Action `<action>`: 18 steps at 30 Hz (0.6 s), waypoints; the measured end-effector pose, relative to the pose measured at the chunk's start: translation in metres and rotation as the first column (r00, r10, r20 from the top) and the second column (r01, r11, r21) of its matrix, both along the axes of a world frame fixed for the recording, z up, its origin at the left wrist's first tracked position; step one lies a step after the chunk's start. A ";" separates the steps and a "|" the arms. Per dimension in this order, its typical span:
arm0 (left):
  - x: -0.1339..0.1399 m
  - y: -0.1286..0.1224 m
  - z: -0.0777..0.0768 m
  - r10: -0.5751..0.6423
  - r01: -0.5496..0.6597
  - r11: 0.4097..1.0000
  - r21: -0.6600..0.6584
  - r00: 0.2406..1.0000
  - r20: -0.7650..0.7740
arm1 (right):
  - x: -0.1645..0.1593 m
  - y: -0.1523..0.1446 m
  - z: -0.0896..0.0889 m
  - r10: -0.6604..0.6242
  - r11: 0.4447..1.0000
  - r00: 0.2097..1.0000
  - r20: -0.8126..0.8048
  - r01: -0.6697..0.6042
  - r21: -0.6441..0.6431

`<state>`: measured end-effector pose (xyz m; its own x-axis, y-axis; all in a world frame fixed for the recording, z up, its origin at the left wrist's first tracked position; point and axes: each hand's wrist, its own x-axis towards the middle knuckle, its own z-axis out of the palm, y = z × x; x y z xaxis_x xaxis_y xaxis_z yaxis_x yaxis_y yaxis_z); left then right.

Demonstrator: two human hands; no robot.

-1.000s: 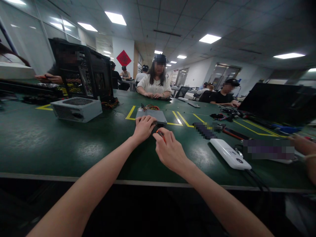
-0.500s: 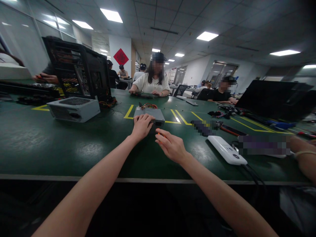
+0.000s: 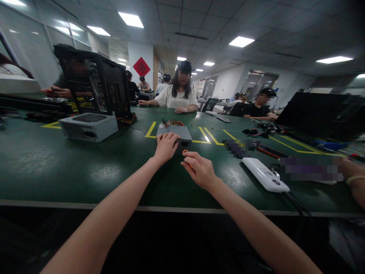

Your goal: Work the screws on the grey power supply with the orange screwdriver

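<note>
A flat grey metal box [image 3: 173, 133] with coloured wires at its far end lies on the green table [image 3: 57, 163], by the yellow floor-tape lines. The left hand [image 3: 165, 146] rests palm-down on its near edge, fingers curled over it. Just beside, the right hand [image 3: 199, 169] is loosely closed around a small orange-handled tool [image 3: 186, 152]. A white device [image 3: 265, 175] lies further right.

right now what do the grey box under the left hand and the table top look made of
Grey box: probably sheet metal, dull matte grey with sharp folded edges, under the left hand. Table top: looks like a dark green rubbery mat, semi-gloss, mirroring the ceiling lights.
</note>
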<state>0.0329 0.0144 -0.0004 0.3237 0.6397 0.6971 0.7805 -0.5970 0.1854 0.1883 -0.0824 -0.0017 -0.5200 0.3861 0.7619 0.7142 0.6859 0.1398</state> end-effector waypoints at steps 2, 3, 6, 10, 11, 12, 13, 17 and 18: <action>0.000 0.000 0.000 -0.001 0.001 1.000 0.004 1.000 0.001 | 0.000 -0.002 0.000 0.007 1.000 1.000 0.003 -0.007 -0.028; 0.000 0.001 0.000 -0.001 0.001 1.000 0.005 1.000 0.003 | 0.000 -0.003 0.000 0.014 0.999 1.000 0.011 -0.013 -0.038; 0.001 0.001 -0.001 -0.004 0.004 1.000 0.006 1.000 0.006 | 0.001 -0.003 0.000 0.013 1.000 1.000 0.022 -0.013 -0.024; 0.001 0.001 -0.001 -0.008 0.008 1.000 0.016 1.000 0.005 | 0.002 -0.002 0.001 -0.053 0.998 0.998 -0.029 0.054 0.028; 0.001 0.001 -0.001 -0.006 0.006 1.000 0.017 1.000 0.004 | 0.002 -0.002 0.001 -0.055 0.998 0.998 -0.031 0.056 0.040; 0.001 0.000 -0.001 -0.004 0.004 1.000 0.018 1.000 0.002 | 0.002 -0.002 0.001 -0.048 0.997 0.998 -0.029 0.049 0.052; 0.001 0.000 -0.001 -0.002 0.002 1.000 0.020 1.000 0.001 | 0.002 -0.002 0.002 -0.037 0.997 0.999 -0.022 0.038 0.064; 0.001 0.001 -0.002 0.001 -0.001 0.999 0.037 1.000 0.003 | 0.000 -0.003 0.003 -0.008 0.995 1.000 0.012 0.007 0.099; 0.002 0.001 -0.002 0.001 -0.001 0.999 0.039 1.000 0.004 | -0.001 -0.003 0.004 -0.006 0.995 1.000 0.004 0.006 0.100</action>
<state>0.0345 0.0158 -0.0023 0.3204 0.6126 0.7226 0.7805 -0.6030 0.1651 0.1878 -0.0852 0.0019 -0.5212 0.3109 0.7948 0.7173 0.6641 0.2106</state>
